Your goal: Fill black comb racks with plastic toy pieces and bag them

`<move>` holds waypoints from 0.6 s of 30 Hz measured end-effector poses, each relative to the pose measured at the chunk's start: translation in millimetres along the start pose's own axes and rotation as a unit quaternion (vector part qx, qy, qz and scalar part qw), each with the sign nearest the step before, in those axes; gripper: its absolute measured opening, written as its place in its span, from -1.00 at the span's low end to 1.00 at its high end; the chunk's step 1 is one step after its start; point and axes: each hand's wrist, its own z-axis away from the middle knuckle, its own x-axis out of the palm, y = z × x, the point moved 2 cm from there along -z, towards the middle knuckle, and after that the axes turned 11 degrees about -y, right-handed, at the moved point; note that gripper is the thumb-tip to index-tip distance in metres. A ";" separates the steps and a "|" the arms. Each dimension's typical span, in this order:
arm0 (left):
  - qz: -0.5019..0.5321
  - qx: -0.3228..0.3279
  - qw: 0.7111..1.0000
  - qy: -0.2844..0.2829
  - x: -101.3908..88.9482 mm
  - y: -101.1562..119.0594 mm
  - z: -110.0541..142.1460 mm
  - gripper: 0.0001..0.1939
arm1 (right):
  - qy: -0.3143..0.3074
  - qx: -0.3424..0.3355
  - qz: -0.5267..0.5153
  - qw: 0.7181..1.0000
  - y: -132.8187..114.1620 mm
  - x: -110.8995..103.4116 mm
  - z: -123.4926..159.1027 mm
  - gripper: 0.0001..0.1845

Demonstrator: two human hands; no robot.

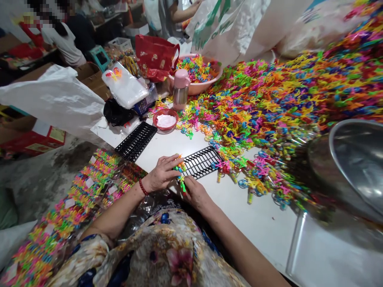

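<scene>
My left hand [163,173], with a dark red bead bracelet on the wrist, has its fingers closed on a short row of small colourful plastic pieces [180,171]. At the lower end of that row, my right hand [196,193] pinches the pieces near a bright green one; its fingertips are partly hidden. The row sits at the left end of a black slotted rack [200,162] lying on the white table [227,203]. A few pink and blue pieces rest on the rack's right end.
A great heap of colourful plastic pieces [257,103] covers the table's right and back. Around it are a metal bowl [356,167], a pink-lidded bottle [181,89], a red basket [165,126] and a second black rack [136,140]. Bagged pieces [77,199] lie at left. People work behind.
</scene>
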 end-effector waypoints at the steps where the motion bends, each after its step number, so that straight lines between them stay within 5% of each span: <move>1: 0.006 0.006 1.000 -0.001 1.0 -0.9 0.5 -0.74 | -0.001 0.002 0.005 1.000 -0.2 0.3 0.4 -0.85; 12: 0.020 0.012 0.999 0.023 15.0 4.9 1.0 -0.71 | -0.019 0.016 0.008 1.000 -3.0 3.8 1.9 -0.86; 18: 0.005 0.007 0.997 0.083 25.0 7.1 9.9 -0.58 | 0.068 0.039 -0.014 0.997 -5.4 -16.0 22.3 -0.67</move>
